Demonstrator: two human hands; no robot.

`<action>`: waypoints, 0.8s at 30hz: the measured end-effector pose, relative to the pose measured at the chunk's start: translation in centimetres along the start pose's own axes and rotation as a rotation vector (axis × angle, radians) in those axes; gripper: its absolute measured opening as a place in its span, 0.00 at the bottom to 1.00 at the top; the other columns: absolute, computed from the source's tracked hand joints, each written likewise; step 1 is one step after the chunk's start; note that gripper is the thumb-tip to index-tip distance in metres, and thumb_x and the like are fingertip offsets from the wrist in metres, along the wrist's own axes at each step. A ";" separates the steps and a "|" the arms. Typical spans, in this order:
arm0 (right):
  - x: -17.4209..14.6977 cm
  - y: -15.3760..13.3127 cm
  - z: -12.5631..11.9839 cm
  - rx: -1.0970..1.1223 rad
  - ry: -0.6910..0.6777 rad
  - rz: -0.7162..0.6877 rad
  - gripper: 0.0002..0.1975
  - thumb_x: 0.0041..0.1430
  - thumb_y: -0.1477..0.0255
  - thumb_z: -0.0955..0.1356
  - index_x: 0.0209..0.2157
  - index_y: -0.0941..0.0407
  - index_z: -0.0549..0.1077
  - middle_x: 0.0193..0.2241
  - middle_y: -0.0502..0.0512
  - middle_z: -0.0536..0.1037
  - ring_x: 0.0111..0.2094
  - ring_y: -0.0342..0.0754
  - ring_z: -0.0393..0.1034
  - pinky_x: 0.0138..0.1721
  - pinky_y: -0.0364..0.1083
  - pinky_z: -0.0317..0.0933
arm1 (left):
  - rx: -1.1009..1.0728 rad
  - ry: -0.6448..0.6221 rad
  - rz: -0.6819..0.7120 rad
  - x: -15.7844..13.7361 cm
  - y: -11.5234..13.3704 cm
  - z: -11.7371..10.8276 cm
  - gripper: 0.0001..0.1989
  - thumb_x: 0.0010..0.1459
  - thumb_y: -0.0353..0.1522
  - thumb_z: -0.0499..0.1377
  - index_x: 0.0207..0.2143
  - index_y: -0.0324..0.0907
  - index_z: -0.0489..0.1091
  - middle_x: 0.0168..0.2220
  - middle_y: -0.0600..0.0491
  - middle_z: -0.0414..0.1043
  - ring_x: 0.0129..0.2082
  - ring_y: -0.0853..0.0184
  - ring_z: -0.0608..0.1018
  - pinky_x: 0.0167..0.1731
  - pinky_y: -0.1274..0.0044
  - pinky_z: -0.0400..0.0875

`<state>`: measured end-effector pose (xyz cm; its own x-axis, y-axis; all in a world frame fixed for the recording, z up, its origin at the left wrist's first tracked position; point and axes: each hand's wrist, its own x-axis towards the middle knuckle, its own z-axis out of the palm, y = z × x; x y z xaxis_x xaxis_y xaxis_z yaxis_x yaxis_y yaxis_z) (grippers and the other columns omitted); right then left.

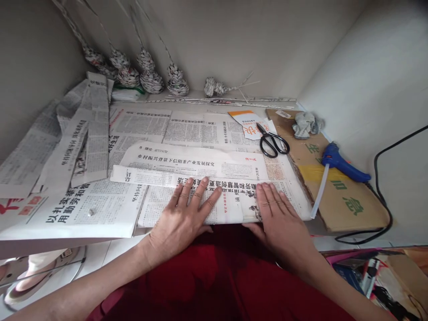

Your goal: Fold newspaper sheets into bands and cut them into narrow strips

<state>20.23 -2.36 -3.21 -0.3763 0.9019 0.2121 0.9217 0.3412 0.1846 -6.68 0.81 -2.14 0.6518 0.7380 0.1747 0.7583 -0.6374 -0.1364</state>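
A folded newspaper sheet [234, 216] lies at the front edge of the table, its near part doubled over so some print reads upside down. My left hand [180, 211] rests on it with fingers spread. Farther right, my right hand [279, 214] lies flat on the same sheet, fingers stretched out and held near each other. Both thumbs dip toward the table's front edge. Beyond the hands are black-handled scissors [273, 143], partly over a torn piece of orange and white paper [245, 125].
Newspaper strips [96, 129] pile up at left. Along the wall stand several woven paper gourds [177, 82]; another gourd [214, 87] lies beside thin paper rods [230, 101]. On the right, cardboard [357, 207] bears a blue glue gun [344, 165] with a black cord [384, 200] and a crumpled cloth [306, 125].
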 end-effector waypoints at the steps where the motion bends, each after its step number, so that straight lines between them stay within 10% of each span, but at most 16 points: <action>1: -0.5 0.4 0.0 -0.022 -0.001 0.026 0.48 0.69 0.49 0.55 0.71 0.72 0.30 0.65 0.83 0.62 0.65 0.70 0.59 0.62 0.65 0.59 | -0.004 -0.004 -0.001 0.0 0.0 0.0 0.45 0.57 0.47 0.66 0.71 0.45 0.52 0.70 0.37 0.53 0.65 0.36 0.62 0.60 0.52 0.67; 8: -0.9 0.5 -2.2 -0.047 0.000 0.096 0.55 0.64 0.42 0.56 0.71 0.74 0.37 0.66 0.86 0.58 0.68 0.75 0.49 0.61 0.70 0.57 | -0.017 -0.025 -0.010 0.1 0.2 -0.2 0.51 0.53 0.50 0.67 0.72 0.44 0.49 0.71 0.36 0.50 0.66 0.35 0.60 0.61 0.52 0.65; 14: 3.2 -3.2 -2.0 0.095 0.057 -0.262 0.55 0.64 0.42 0.56 0.71 0.67 0.25 0.66 0.76 0.61 0.68 0.70 0.54 0.60 0.66 0.61 | -0.028 -0.050 -0.016 0.1 0.1 -0.3 0.53 0.51 0.52 0.67 0.72 0.45 0.49 0.71 0.38 0.49 0.67 0.37 0.60 0.62 0.52 0.65; 24: 2.2 -2.2 0.2 0.048 0.065 -0.166 0.50 0.68 0.46 0.53 0.71 0.69 0.25 0.62 0.81 0.67 0.63 0.70 0.64 0.55 0.65 0.68 | -0.083 0.067 -0.125 -3.5 -4.4 -0.1 0.63 0.50 0.69 0.38 0.67 0.25 0.56 0.68 0.34 0.54 0.68 0.48 0.61 0.65 0.59 0.62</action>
<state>17.44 -1.07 -3.30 -0.5271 0.8139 0.2444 0.8495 0.4972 0.1766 -12.28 0.97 -2.03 0.5485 0.7980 0.2499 0.8279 -0.5601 -0.0287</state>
